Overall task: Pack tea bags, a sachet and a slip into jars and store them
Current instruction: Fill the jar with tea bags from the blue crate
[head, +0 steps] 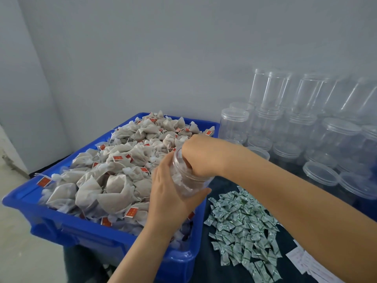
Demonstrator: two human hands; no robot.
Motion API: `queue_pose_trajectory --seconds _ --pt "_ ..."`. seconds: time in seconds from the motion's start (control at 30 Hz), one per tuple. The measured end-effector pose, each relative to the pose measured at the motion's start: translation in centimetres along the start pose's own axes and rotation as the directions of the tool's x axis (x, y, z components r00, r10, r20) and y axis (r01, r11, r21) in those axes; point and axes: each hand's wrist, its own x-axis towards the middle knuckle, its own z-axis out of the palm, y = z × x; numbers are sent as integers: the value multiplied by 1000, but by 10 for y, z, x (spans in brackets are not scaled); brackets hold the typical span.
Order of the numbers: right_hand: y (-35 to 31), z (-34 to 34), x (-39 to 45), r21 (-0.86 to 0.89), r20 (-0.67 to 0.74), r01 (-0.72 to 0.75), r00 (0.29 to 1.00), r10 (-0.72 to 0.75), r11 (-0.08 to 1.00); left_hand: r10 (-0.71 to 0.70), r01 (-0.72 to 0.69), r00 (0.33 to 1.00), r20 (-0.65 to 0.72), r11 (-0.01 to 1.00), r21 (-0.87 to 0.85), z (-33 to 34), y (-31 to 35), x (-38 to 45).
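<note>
My left hand (171, 190) grips a clear plastic jar (188, 180) from below, tilted over the near right corner of the blue crate (61, 227). Several tea bags show through the jar's wall. My right hand (199, 158) reaches into the jar's mouth, fingers hidden inside, so what they hold cannot be seen. The crate is heaped with grey tea bags (106, 174) with red tags. A pile of green-and-white sachets (242, 223) lies on the dark table to the right. White paper slips (306, 260) lie at the lower right, partly behind my right forearm.
Many empty clear jars (302, 123) with lids stand stacked at the back right against the grey wall. The dark table (212, 266) carries the sachets and slips. The crate overhangs at the left above a pale floor.
</note>
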Motion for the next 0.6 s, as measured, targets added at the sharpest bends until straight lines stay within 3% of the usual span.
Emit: queue_pose_trajectory --seconds 0.23,0.4,0.6 --pt "4 4 3 27 218 53 974 -58 998 57 -58 998 17 997 49 2 -2 0" --pt "11 3 -1 157 239 71 965 -108 985 86 -88 996 26 994 67 2 -4 1" --pt "11 2 0 120 353 129 921 -164 984 105 -106 994 23 990 92 2 -3 0"
